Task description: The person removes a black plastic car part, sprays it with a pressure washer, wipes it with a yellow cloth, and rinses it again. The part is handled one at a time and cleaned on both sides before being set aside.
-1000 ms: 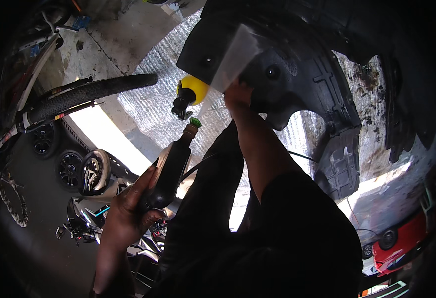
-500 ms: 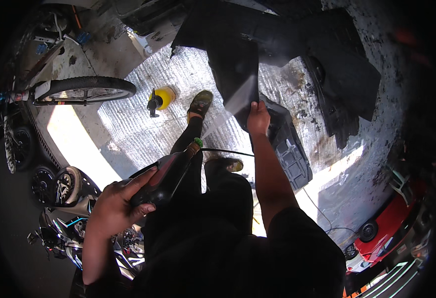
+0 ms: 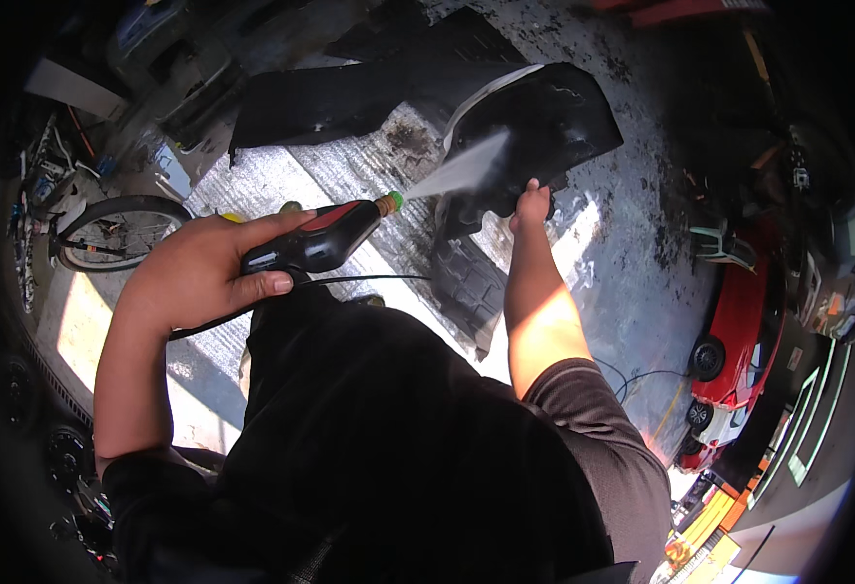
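Observation:
In my left hand (image 3: 189, 273) is a black and red pressure washer gun (image 3: 328, 237), my fingers wrapped round its body. A white fan of spray leaves its brass and green nozzle (image 3: 391, 202) and strikes a black moulded panel (image 3: 559, 112). This panel has a pale strip along its left edge. My right hand (image 3: 532, 206) grips its lower edge and holds it up at arm's length, fingertips partly hidden. Below the panel, a dark grey blocky moulded piece (image 3: 471, 277) lies on the wet floor. Behind stretches a long black sheet (image 3: 320, 102), also on the floor.
A thin black hose (image 3: 379, 278) runs behind the gun. At the left lies a bicycle wheel (image 3: 121, 210); a bit of a yellow container (image 3: 233, 218) shows above my left hand. A red car (image 3: 737, 316) stands at the right. Dark patches mark the concrete (image 3: 632, 175).
Both hands have risen in the view, the panel now lifted and turned so its broad, pale-edged side shows. The gun has swung to point more to the right; its spray continues.

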Tool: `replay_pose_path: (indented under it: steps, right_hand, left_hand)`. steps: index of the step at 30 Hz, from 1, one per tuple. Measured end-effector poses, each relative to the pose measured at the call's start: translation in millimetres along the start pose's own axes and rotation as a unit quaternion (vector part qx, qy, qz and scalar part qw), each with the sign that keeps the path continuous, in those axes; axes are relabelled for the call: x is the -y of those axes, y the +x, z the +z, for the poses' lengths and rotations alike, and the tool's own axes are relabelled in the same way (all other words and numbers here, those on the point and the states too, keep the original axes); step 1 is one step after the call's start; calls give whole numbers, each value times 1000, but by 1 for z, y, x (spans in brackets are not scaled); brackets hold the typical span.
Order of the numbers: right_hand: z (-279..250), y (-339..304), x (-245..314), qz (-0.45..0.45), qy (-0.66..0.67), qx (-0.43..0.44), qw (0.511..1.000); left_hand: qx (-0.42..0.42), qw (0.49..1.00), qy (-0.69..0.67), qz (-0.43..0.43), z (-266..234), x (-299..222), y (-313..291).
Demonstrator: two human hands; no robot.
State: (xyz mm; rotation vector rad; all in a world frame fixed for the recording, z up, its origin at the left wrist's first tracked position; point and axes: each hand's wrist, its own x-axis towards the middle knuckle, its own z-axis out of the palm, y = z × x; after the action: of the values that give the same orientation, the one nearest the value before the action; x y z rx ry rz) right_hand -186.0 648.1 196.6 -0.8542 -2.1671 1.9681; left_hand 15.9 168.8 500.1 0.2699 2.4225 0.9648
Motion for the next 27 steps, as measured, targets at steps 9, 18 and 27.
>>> replay_pose_path:
  steps: [9,18,27]
  right_hand:
    - [-125,-12,2,88,105,-175,975]
    - [-137,-135,-70,145,319,-306,885]
    - [-72,-195,-92,169,306,-425,835]
  left_hand:
    - [135,972,-49,186,-98,-70,60]
    - [270,927,118,230,-107,-52,205]
    - [389,921,6,11,-102,59,285]
